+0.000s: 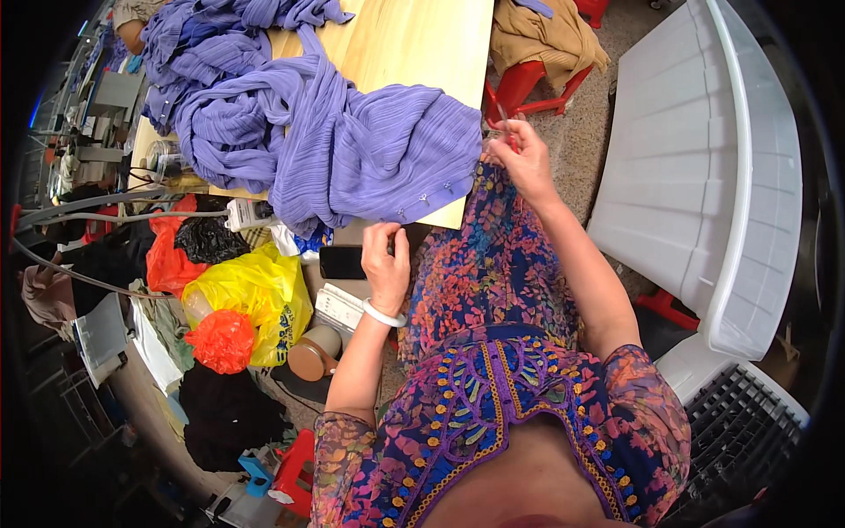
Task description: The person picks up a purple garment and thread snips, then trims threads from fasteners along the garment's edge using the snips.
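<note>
A purple pleated garment (387, 150) lies bunched over the wooden table and reaches its near edge. Several small pale clips or ties (424, 198) sit along its lower border. My left hand (385, 268), with a white bangle at the wrist, has curled fingers at the garment's near edge and seems to pinch it; the fingertips are partly hidden. To the right of the table corner, my right hand (525, 163) is raised and closed on small red-handled snips (505, 128), their thin metal tip pointing up. The snips are apart from the garment.
The pale wooden table (414, 44) ends near my lap. A red stool (519, 84) bears brown cloth. On my right stands a big translucent bin (678, 167). At left are a yellow bag (251, 295), red bags, a power strip (246, 214), cables and a dark phone (341, 261).
</note>
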Action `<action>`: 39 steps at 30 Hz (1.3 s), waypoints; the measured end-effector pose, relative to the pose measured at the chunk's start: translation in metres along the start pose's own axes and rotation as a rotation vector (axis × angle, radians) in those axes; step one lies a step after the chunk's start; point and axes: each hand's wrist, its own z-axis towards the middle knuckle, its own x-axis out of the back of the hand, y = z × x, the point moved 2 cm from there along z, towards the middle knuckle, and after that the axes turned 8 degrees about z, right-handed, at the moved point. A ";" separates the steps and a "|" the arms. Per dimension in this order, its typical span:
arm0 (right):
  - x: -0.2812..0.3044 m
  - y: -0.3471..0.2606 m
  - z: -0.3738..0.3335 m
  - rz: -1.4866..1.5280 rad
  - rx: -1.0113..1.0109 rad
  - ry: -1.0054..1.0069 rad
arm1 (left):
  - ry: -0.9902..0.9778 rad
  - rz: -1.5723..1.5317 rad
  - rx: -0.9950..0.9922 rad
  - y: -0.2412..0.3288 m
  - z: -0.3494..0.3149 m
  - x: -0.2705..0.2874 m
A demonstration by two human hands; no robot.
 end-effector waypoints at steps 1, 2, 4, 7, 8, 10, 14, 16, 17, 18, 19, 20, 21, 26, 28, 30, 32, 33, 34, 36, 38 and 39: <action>0.004 -0.004 -0.003 0.096 -0.098 -0.002 | 0.011 -0.002 0.002 -0.002 0.002 0.001; 0.007 -0.007 -0.006 0.139 -0.166 0.022 | 0.016 -0.004 0.013 -0.004 0.003 0.001; 0.016 0.002 -0.006 0.143 -0.179 0.068 | 0.023 -0.022 0.025 -0.003 0.003 0.000; 0.030 0.014 -0.009 0.141 -0.153 0.137 | 0.035 -0.025 0.016 -0.002 0.001 -0.001; 0.034 0.021 -0.011 0.161 -0.182 0.155 | 0.040 -0.011 -0.001 -0.003 -0.001 -0.002; 0.037 0.027 -0.012 0.180 -0.214 0.171 | 0.038 -0.013 0.013 -0.005 -0.005 -0.002; 0.023 0.026 -0.022 0.107 -0.365 0.052 | -0.009 -0.016 0.060 -0.009 -0.011 -0.003; 0.014 0.031 -0.022 0.091 -0.321 0.054 | -0.038 -0.013 0.066 -0.008 -0.013 -0.005; 0.009 0.031 -0.020 0.096 -0.322 0.053 | -0.066 -0.012 0.071 -0.007 -0.014 -0.006; 0.005 0.031 -0.016 0.157 -0.310 0.061 | -0.083 -0.023 0.073 -0.007 -0.016 -0.009; 0.000 0.029 -0.012 0.219 -0.298 0.066 | -0.091 -0.027 0.076 -0.007 -0.018 -0.010; -0.004 0.025 -0.007 0.227 -0.269 0.022 | -0.100 -0.031 0.078 -0.007 -0.019 -0.010; -0.006 0.025 -0.005 0.232 -0.271 0.018 | -0.090 -0.031 0.074 -0.008 -0.021 -0.010; -0.012 0.022 -0.004 0.366 -0.401 -0.111 | -0.074 0.003 0.104 -0.004 -0.019 -0.002; -0.011 0.021 -0.005 0.408 -0.423 -0.126 | -0.063 0.023 0.098 -0.005 -0.018 -0.001; -0.005 0.020 -0.006 0.448 -0.441 -0.098 | -0.063 0.010 0.101 -0.005 -0.019 -0.001; -0.001 0.012 -0.007 0.446 -0.439 -0.095 | -0.065 0.009 0.097 -0.006 -0.020 -0.004; 0.000 0.009 -0.007 0.450 -0.440 -0.099 | -0.070 0.004 0.091 -0.005 -0.020 -0.005; 0.002 0.006 -0.008 0.453 -0.439 -0.100 | -0.055 0.010 0.045 -0.001 -0.018 -0.005; 0.003 0.003 -0.011 0.457 -0.431 -0.104 | -0.038 0.016 -0.042 0.010 -0.012 -0.006; 0.002 0.000 -0.013 0.465 -0.450 -0.190 | -0.009 0.006 -0.161 0.024 -0.004 -0.006; 0.001 -0.003 -0.014 0.466 -0.441 -0.191 | 0.004 0.006 -0.198 0.031 0.001 -0.009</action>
